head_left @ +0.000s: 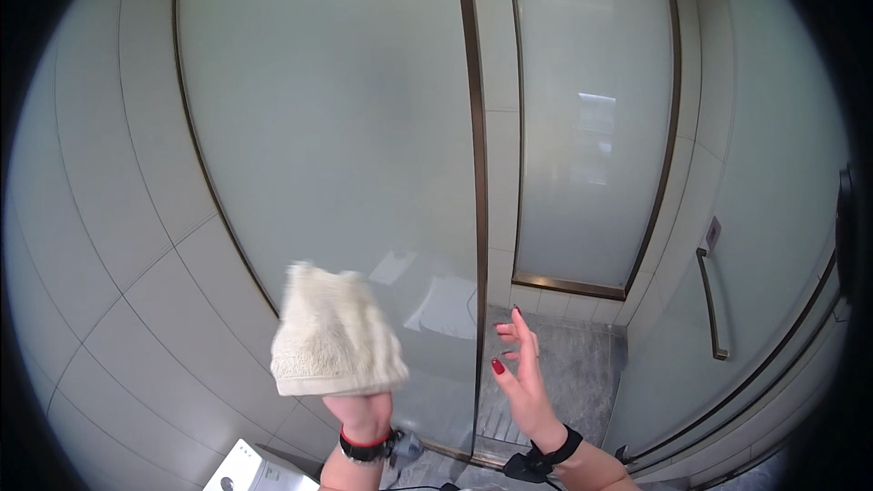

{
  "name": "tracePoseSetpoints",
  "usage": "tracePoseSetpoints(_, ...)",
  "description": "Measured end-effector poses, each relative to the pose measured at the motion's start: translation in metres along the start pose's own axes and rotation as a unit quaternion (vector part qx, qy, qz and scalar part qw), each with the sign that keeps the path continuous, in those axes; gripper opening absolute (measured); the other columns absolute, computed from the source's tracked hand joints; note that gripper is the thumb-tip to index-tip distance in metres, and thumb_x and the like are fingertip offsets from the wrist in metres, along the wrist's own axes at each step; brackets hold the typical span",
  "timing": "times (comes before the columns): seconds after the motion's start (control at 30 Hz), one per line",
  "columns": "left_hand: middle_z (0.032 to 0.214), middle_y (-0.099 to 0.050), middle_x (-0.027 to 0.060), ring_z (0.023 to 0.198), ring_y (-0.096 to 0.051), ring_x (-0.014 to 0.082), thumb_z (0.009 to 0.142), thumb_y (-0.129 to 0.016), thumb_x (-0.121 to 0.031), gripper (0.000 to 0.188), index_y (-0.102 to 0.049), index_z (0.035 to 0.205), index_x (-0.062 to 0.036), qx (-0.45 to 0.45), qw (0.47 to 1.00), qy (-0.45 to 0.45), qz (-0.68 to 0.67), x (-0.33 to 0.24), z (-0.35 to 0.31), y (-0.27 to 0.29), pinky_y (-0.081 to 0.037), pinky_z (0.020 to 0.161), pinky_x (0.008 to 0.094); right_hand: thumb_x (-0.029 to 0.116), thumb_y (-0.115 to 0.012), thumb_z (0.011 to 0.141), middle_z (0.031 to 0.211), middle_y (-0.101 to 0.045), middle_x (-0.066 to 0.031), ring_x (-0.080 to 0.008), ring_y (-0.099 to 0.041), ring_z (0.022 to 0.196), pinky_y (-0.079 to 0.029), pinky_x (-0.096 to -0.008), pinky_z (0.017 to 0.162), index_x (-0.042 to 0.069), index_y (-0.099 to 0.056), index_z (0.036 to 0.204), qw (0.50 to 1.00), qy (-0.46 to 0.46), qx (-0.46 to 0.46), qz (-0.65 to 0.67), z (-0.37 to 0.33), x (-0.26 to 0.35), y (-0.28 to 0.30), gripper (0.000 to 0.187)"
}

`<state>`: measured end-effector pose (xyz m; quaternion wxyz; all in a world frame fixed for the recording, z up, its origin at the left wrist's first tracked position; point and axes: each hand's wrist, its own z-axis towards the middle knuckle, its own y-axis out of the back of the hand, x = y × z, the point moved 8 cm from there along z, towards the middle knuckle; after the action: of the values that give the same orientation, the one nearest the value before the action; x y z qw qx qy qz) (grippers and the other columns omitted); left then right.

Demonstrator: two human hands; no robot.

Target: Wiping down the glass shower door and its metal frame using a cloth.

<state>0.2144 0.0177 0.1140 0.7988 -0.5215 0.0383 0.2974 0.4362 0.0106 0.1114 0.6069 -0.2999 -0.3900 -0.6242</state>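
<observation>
A fluffy cream cleaning mitt (336,336) with a hemmed lower edge covers my left hand (362,407), so its fingers are hidden; only the back of the hand and the wrist show below the hem. The mitt is raised before the large frosted glass panel (336,127), and I cannot tell whether it touches the glass. Its top edge is slightly blurred. To the right of the panel's brown metal edge, my right hand (527,382) is held up with red-nailed fingers apart and nothing in them. Black bands circle both wrists.
A second frosted panel (596,127) stands further back. On the right is a glass door with a bar handle (712,305). Grey stone floor (582,364) lies beyond the right hand. Tiled wall (118,218) runs along the left, with a white appliance (259,471) at lower left.
</observation>
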Motion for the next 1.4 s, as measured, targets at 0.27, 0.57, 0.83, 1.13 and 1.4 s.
tracePoseSetpoints(0.27,0.155,0.002,0.0112,0.143,0.004,0.0274,0.098,-0.038,-0.033,0.060,-0.016,0.147,-0.0069,0.144,0.772,-0.281,0.551,0.053,0.113,-0.071,0.007,0.112,0.0437,0.006,-0.049,0.088,0.143,-0.032,-0.0191,-0.0310,-0.029,0.134,-0.021,-0.0367,0.111,0.001,-0.019,0.145,0.996,0.092,-0.015,0.005,0.046,-0.009,-0.018,0.065)
tracePoseSetpoints(0.57,0.155,-0.001,0.0139,0.139,-0.002,0.0445,0.090,-0.045,-0.048,0.073,-0.018,0.148,-0.0131,0.301,0.454,-0.398,0.738,0.010,0.156,-0.238,0.008,0.104,0.0649,-0.004,-0.048,0.080,0.121,-0.046,-0.0133,-0.0212,-0.049,0.112,-0.045,-0.0326,0.092,-0.006,-0.039,0.130,0.998,0.057,-0.030,0.005,0.056,-0.026,-0.011,0.051)
tracePoseSetpoints(0.83,0.156,-0.001,0.0069,0.141,-0.004,0.0408,0.091,-0.036,-0.058,0.070,-0.014,0.149,-0.0237,0.238,0.396,-0.500,0.732,-0.056,0.247,-0.390,0.002,0.106,0.0635,0.009,-0.054,0.087,0.114,-0.053,-0.0137,-0.0227,-0.057,0.104,-0.047,-0.0319,0.087,-0.006,-0.045,0.123,0.998,0.059,-0.024,0.000,0.057,-0.018,-0.004,0.039)
tracePoseSetpoints(1.13,0.156,0.000,0.0028,0.142,-0.004,0.0351,0.093,-0.029,-0.060,0.066,-0.014,0.148,-0.0288,0.250,0.378,-0.544,0.707,-0.081,0.271,-0.436,0.001,0.108,0.0622,0.009,-0.050,0.093,0.107,-0.061,-0.0118,-0.0166,-0.059,0.096,-0.046,-0.0298,0.085,-0.003,-0.044,0.118,0.998,0.051,-0.021,0.035,0.063,-0.038,-0.005,0.029)
tracePoseSetpoints(1.4,0.155,-0.002,0.0137,0.140,-0.002,0.0417,0.093,-0.032,-0.057,0.063,-0.018,0.148,-0.0287,0.172,0.410,-0.501,0.742,-0.082,0.257,-0.422,0.000,0.110,0.0562,0.005,-0.047,0.093,0.105,-0.064,-0.0126,-0.0158,-0.062,0.090,-0.047,-0.0275,0.081,-0.003,-0.043,0.112,0.998,0.038,0.028,0.040,0.062,-0.031,-0.005,0.021)
